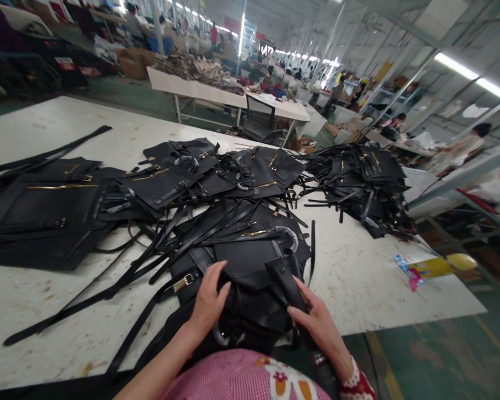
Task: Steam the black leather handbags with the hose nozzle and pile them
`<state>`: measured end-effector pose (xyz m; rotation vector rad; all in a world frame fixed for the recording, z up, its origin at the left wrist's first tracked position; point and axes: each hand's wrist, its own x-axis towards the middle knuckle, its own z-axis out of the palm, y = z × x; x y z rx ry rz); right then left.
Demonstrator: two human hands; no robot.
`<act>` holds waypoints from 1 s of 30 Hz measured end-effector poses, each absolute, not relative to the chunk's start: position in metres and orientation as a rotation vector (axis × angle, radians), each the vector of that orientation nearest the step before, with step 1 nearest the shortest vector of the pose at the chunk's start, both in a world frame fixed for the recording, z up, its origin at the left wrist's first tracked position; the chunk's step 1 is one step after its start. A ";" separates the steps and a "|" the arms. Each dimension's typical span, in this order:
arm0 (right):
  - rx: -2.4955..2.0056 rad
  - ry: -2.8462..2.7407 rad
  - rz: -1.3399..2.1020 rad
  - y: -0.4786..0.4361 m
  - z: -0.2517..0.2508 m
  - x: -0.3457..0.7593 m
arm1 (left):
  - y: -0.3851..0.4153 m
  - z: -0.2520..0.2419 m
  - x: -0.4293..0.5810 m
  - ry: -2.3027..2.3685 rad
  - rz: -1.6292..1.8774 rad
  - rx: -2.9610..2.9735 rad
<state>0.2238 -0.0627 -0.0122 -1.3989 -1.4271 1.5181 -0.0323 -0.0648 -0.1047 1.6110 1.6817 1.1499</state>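
Just in front of my body, a black leather-look bag [250, 258] lies on a heap of similar pieces. My left hand [210, 300] grips its near left part, with the fingertips partly lost in the dark folds. A long black tube-like thing [289, 283], wider at its far end, rests in my right hand [314, 319]. Its far end leans over the bag's right side; its exact kind is unclear. A gold buckle [183, 282] shows left of my left hand. Wrapping covers a curved handle [290, 236] on the bag. Loose black straps [120, 283] trail leftward.
More black bags lie at the left [54, 205] and across the middle [266, 169] of the white table [358, 289]. A tangled pile [362, 178] is at the right. Near the right edge sits a yellow object [437, 266]. Beyond stand a mesh chair [258, 116] and another table [200, 91].
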 end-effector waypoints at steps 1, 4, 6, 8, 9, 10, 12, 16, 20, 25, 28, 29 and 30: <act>-1.410 -1.422 1.546 -0.065 -0.014 0.222 | -0.066 -0.110 -0.041 1.734 1.202 1.325; -1.416 -1.406 1.604 -0.069 -0.016 0.216 | -0.062 -0.123 -0.051 1.676 1.170 0.925; -1.391 -1.404 1.622 -0.071 -0.016 0.213 | -0.058 -0.125 -0.046 1.651 1.154 1.033; -1.372 -1.412 1.617 -0.072 -0.013 0.211 | -0.056 -0.118 -0.039 1.661 1.155 1.201; -1.371 -1.419 1.607 -0.073 -0.011 0.210 | -0.055 -0.113 -0.036 1.664 1.146 1.276; -1.376 -1.424 1.596 -0.074 -0.009 0.210 | -0.055 -0.106 -0.032 1.666 1.127 1.345; -1.398 -1.421 1.568 -0.076 -0.004 0.211 | -0.056 -0.093 -0.027 1.672 1.089 1.462; -1.437 -1.424 1.487 -0.084 0.006 0.215 | -0.053 -0.077 -0.022 1.627 1.128 1.431; -1.444 -1.436 1.469 -0.093 0.015 0.217 | -0.043 -0.082 -0.025 1.513 1.229 1.105; -1.380 -1.476 1.505 -0.099 0.017 0.218 | -0.049 -0.104 -0.030 1.473 1.154 0.868; -1.348 -1.529 1.554 -0.100 0.019 0.217 | -0.059 -0.110 -0.029 1.438 1.115 0.731; -1.344 -1.554 1.560 -0.100 0.019 0.217 | -0.062 -0.111 -0.029 1.419 1.106 0.692; -1.339 -1.580 1.563 -0.100 0.020 0.216 | -0.064 -0.112 -0.028 1.399 1.100 0.659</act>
